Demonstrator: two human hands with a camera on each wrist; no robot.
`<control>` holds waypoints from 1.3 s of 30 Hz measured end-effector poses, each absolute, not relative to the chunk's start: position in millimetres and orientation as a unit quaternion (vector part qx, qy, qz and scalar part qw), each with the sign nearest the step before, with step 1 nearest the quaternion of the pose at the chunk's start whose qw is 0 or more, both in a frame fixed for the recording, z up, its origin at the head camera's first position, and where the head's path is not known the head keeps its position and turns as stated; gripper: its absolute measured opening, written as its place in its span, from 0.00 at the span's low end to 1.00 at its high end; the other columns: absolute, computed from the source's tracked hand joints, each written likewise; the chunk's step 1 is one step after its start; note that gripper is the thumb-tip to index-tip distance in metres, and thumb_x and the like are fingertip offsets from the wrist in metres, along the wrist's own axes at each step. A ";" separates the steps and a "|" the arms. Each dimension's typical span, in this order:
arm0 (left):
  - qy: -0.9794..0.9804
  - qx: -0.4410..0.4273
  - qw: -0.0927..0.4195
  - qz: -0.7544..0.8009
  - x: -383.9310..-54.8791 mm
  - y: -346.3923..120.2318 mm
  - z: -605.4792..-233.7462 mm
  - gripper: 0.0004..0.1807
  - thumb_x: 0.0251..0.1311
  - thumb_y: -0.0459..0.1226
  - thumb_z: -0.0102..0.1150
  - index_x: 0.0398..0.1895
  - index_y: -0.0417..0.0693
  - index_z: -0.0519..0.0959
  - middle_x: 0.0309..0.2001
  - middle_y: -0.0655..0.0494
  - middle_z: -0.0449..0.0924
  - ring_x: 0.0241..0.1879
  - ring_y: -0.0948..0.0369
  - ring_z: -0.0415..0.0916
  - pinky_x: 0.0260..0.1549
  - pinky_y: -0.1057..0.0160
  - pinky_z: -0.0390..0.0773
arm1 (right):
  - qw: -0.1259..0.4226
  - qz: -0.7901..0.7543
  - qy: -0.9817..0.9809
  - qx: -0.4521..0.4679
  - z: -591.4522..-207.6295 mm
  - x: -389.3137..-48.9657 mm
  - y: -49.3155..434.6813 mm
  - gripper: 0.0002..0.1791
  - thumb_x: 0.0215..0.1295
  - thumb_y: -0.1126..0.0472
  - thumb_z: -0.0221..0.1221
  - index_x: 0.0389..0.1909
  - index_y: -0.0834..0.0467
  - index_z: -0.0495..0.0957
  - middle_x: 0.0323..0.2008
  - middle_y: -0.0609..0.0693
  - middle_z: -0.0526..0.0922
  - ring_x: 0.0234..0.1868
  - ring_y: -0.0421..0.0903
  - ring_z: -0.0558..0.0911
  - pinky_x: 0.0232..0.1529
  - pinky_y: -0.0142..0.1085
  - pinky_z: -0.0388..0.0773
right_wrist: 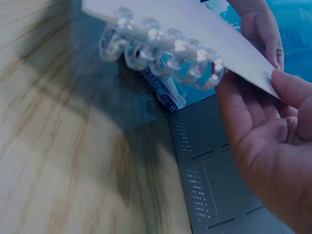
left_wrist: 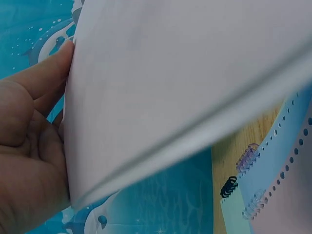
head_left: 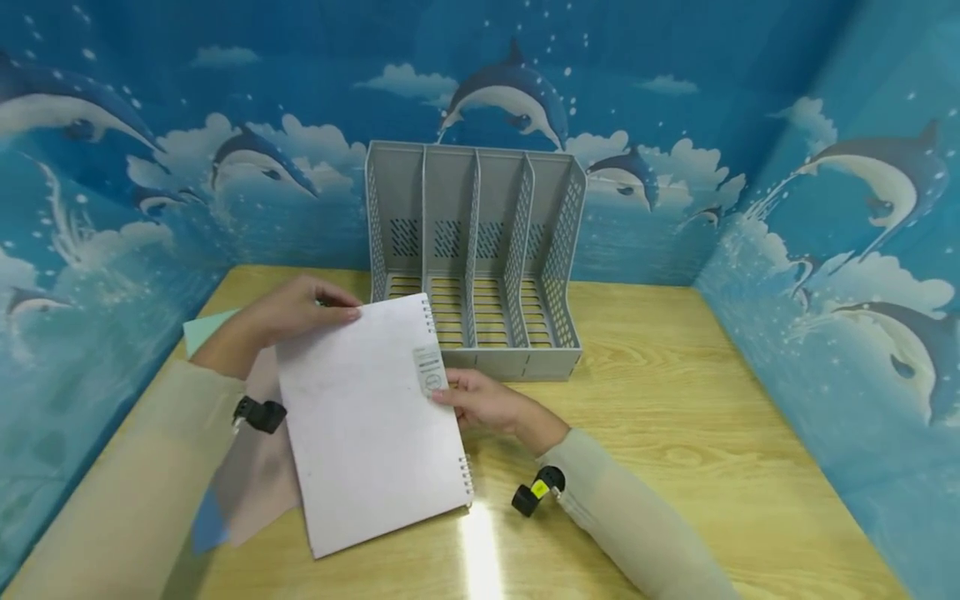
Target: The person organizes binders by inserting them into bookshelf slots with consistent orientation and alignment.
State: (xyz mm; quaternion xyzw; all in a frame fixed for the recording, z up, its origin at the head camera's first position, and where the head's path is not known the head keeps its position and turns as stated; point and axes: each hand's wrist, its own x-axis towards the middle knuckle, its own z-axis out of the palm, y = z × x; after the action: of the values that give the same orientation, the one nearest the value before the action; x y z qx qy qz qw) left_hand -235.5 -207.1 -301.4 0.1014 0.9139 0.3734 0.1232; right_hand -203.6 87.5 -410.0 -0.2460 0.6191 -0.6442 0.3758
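Note:
A white ring-bound notebook [head_left: 367,433] is held above the table in both hands, its ringed edge to the right and a small printed label near that edge. At its upper left edge my left hand [head_left: 296,312] pinches it between thumb and fingers. My right hand [head_left: 487,404] grips the ringed side between the two groups of rings, thumb on top and fingers beneath. Clear plastic rings [right_wrist: 161,44] show close up in the right wrist view. Behind stands a grey file rack [head_left: 510,364] with several upright compartments.
Left of and partly under the notebook lie more notebooks on the wooden table [head_left: 660,433]: a pink one [head_left: 258,467], a blue one [head_left: 210,521] and a green one [head_left: 202,329]. A dolphin-printed curtain [head_left: 300,83] surrounds the table at the back and sides.

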 end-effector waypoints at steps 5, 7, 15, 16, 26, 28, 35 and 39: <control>0.918 0.101 0.116 0.366 -235.3 -206.4 -299.9 0.19 0.66 0.45 0.60 0.52 0.42 0.82 0.51 0.41 0.80 0.37 0.55 0.80 0.32 0.58 0.80 | 0.371 -0.652 0.608 -0.262 -409.5 -203.0 86.8 0.24 0.75 0.65 0.44 0.69 0.69 0.59 0.55 0.67 0.77 0.39 0.45 0.85 0.41 0.44 0.85; 0.924 0.108 0.106 0.352 -235.0 -205.0 -300.3 0.18 0.66 0.45 0.60 0.52 0.43 0.82 0.50 0.42 0.81 0.40 0.54 0.79 0.36 0.56 0.80 | 0.367 -0.655 0.606 -0.263 -410.3 -203.0 87.1 0.25 0.75 0.65 0.45 0.69 0.69 0.59 0.55 0.67 0.77 0.39 0.45 0.85 0.40 0.43 0.85; 0.924 0.088 0.062 0.367 -229.8 -206.6 -299.7 0.32 0.67 0.58 0.50 0.64 0.45 0.71 0.58 0.41 0.73 0.57 0.46 0.70 0.55 0.42 0.71 | 0.349 -0.677 0.601 -0.244 -415.7 -203.5 92.0 0.26 0.74 0.64 0.47 0.68 0.71 0.58 0.51 0.64 0.81 0.39 0.45 0.86 0.41 0.45 0.84; 0.921 0.075 0.052 0.378 -227.8 -208.8 -299.6 0.35 0.66 0.60 0.49 0.66 0.45 0.67 0.61 0.41 0.70 0.60 0.44 0.67 0.57 0.40 0.69 | 0.344 -0.680 0.601 -0.241 -416.1 -203.8 93.1 0.26 0.74 0.64 0.47 0.68 0.71 0.58 0.51 0.63 0.81 0.39 0.45 0.86 0.41 0.45 0.84; 0.904 0.072 0.061 0.418 -204.6 -224.7 -316.0 0.39 0.69 0.58 0.45 0.72 0.40 0.59 0.65 0.35 0.66 0.60 0.42 0.68 0.56 0.40 0.71 | 0.309 -0.701 0.603 -0.223 -407.6 -201.8 106.8 0.26 0.74 0.64 0.47 0.68 0.72 0.58 0.52 0.64 0.80 0.40 0.45 0.86 0.41 0.44 0.84; 0.892 0.086 0.083 0.436 -200.6 -223.7 -318.8 0.37 0.70 0.55 0.47 0.70 0.38 0.62 0.59 0.36 0.74 0.54 0.48 0.75 0.51 0.46 0.77 | 0.303 -0.703 0.603 -0.223 -406.3 -201.7 110.2 0.26 0.74 0.64 0.48 0.68 0.72 0.59 0.51 0.63 0.81 0.40 0.46 0.86 0.41 0.44 0.84; 0.858 0.094 0.117 0.491 -193.5 -216.4 -325.1 0.33 0.68 0.50 0.54 0.68 0.36 0.65 0.49 0.41 0.82 0.41 0.59 0.83 0.44 0.52 0.82 | 0.298 -0.699 0.613 -0.215 -406.1 -199.3 122.6 0.26 0.75 0.63 0.48 0.68 0.71 0.59 0.53 0.63 0.80 0.42 0.47 0.86 0.43 0.45 0.84; 0.858 0.089 0.112 0.493 -193.1 -213.1 -327.6 0.29 0.67 0.50 0.56 0.61 0.36 0.70 0.45 0.45 0.85 0.40 0.58 0.83 0.47 0.49 0.81 | 0.296 -0.702 0.611 -0.215 -405.7 -195.6 130.4 0.27 0.75 0.62 0.48 0.68 0.72 0.58 0.52 0.60 0.81 0.42 0.47 0.86 0.43 0.44 0.84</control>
State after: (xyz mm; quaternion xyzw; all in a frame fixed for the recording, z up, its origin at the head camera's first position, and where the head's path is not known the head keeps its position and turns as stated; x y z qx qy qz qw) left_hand -193.1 -213.1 -327.6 0.0889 0.8581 0.4933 0.1116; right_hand -195.6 130.4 -405.7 -0.2154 0.6111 -0.7016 0.2965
